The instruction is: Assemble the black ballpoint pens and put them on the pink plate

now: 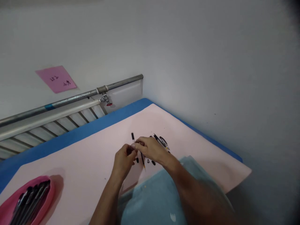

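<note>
My left hand [124, 157] and my right hand [148, 148] meet over the pink sheet, fingertips pinched together. What they grip is hidden by the fingers. A black-ended pen part [132, 136] sticks out beyond my fingers; I cannot tell whether it is held or lies on the sheet. Below the hands, a thin dark rod with an orange end [143, 163] slants toward me. Several small black and clear pen parts [161, 142] lie beside and partly under my right hand, with a small black piece [153, 162] nearer me.
A pink container [52, 193] with several dark pens [31, 197] stands at the lower left. The pale pink sheet [82, 175] covers a blue tabletop [93, 127]. Behind it run a radiator [56, 123] and a metal pipe [126, 82]; a wall [211, 78] borders the right.
</note>
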A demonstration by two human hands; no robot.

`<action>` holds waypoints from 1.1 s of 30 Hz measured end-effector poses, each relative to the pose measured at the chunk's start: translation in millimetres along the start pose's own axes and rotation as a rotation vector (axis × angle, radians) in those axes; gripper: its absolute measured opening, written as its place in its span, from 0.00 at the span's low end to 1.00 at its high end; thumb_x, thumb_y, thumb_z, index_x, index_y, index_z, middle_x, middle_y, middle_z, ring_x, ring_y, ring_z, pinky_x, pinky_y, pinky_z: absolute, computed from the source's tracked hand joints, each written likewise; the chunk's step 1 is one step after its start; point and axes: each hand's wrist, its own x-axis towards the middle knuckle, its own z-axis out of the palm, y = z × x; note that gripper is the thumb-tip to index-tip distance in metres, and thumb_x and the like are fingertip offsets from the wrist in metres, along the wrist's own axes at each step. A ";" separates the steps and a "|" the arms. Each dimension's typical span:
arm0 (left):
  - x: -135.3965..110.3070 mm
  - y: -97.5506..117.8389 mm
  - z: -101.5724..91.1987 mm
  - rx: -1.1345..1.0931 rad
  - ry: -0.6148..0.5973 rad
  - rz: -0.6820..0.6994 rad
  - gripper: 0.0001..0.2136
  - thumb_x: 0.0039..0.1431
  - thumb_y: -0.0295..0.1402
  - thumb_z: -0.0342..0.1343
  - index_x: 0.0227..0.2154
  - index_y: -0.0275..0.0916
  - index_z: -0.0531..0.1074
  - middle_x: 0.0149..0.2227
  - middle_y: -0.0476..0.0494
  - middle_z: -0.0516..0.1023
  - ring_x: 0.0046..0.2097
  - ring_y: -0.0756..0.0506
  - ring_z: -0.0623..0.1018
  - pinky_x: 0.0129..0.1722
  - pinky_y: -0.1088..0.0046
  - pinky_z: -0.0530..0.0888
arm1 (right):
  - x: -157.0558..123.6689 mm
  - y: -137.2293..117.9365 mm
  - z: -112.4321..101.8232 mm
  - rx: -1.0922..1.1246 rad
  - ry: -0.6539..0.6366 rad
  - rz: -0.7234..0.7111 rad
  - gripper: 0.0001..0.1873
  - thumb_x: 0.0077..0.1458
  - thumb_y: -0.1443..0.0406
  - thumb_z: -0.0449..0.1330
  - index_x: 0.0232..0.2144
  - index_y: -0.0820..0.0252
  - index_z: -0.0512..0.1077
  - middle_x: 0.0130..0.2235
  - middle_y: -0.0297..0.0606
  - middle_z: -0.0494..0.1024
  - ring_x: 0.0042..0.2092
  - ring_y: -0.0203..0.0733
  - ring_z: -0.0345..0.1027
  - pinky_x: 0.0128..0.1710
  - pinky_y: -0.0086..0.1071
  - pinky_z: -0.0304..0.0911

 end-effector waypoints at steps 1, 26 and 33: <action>-2.0 3.1 1.1 -0.068 -0.002 0.057 0.08 0.49 0.37 0.48 0.28 0.38 0.65 0.23 0.49 0.70 0.25 0.51 0.72 0.23 0.77 0.68 | 0.4 -0.3 0.9 -0.009 -0.016 -0.015 0.11 0.52 0.61 0.52 0.24 0.60 0.69 0.23 0.32 0.71 0.26 0.33 0.61 0.25 0.25 0.50; 4.6 -42.8 -54.7 -1.026 0.180 -0.169 0.05 0.44 0.29 0.57 0.23 0.36 0.65 0.25 0.48 0.75 0.30 0.49 0.77 0.33 0.70 0.74 | -7.1 -10.7 18.6 -0.190 -0.110 -0.130 0.12 0.55 0.61 0.50 0.25 0.60 0.68 0.25 0.32 0.70 0.27 0.33 0.60 0.25 0.26 0.46; 9.7 -49.1 -52.8 -1.306 0.218 -0.201 0.05 0.42 0.23 0.59 0.23 0.34 0.67 0.25 0.46 0.76 0.33 0.47 0.78 0.35 0.69 0.75 | -7.7 -13.9 39.9 -0.349 -0.289 -0.167 0.12 0.55 0.62 0.51 0.24 0.61 0.67 0.25 0.33 0.70 0.25 0.32 0.59 0.25 0.26 0.45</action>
